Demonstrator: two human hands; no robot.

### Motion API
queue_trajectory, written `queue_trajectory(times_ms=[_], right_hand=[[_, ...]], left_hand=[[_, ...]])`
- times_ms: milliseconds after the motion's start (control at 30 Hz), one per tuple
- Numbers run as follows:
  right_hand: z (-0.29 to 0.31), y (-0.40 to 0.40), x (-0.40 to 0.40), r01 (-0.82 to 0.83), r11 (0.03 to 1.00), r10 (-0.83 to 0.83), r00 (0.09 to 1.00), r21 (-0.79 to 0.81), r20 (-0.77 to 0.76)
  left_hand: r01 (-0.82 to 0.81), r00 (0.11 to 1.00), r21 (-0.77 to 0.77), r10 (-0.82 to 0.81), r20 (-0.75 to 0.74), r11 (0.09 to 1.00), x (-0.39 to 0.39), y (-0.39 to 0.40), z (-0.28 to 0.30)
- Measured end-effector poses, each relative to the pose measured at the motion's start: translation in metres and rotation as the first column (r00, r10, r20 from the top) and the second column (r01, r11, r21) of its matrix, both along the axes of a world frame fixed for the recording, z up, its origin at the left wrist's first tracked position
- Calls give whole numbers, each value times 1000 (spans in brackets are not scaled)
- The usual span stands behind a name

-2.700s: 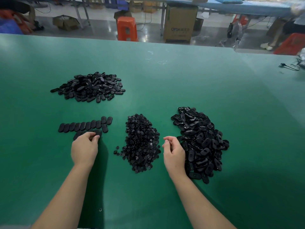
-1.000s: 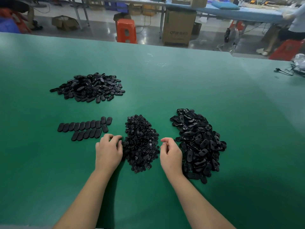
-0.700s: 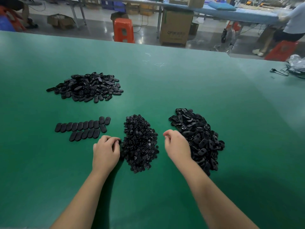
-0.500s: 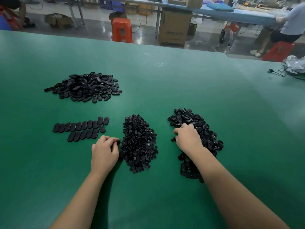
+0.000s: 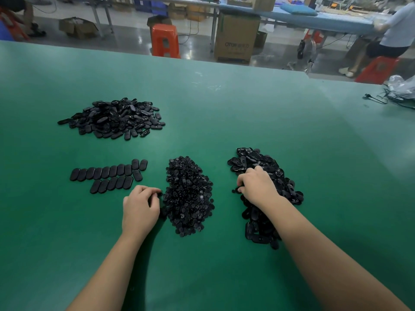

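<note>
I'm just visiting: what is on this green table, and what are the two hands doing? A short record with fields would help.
Surface: green table
Far left: loose heap of black oval pieces
Near left: two rows of oval pieces laid side by side
Middle: pile of small black pieces
Right: pile of black oval shells
Left hand: fingers curled at the left edge of the middle pile; grip hidden
Right hand: fingers curled down into the right pile; grip hidden
Behind: orange stool, cardboard box

Dense heap of small black round parts [image 5: 188, 194] mid-table, heap of glossy black oval shells [image 5: 258, 159] to its right
</note>
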State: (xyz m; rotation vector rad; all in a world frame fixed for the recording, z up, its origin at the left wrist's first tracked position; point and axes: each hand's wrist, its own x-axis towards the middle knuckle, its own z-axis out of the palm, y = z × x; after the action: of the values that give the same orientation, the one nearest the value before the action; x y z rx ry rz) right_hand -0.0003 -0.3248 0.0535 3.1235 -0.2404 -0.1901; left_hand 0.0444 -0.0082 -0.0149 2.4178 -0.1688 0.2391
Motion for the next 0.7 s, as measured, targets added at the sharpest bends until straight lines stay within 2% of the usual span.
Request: queue_trajectory(times_ms=[500,700], right_hand=[[-4,15,4,-138,990,137,987,7,85],[2,9,5,-184,982,187,980,46,-61]], left_hand=[[-10,1000,-2,10,-5,1000,-1,-1,2],[-12,1000,-5,12,-14,1000,0,-2,2]])
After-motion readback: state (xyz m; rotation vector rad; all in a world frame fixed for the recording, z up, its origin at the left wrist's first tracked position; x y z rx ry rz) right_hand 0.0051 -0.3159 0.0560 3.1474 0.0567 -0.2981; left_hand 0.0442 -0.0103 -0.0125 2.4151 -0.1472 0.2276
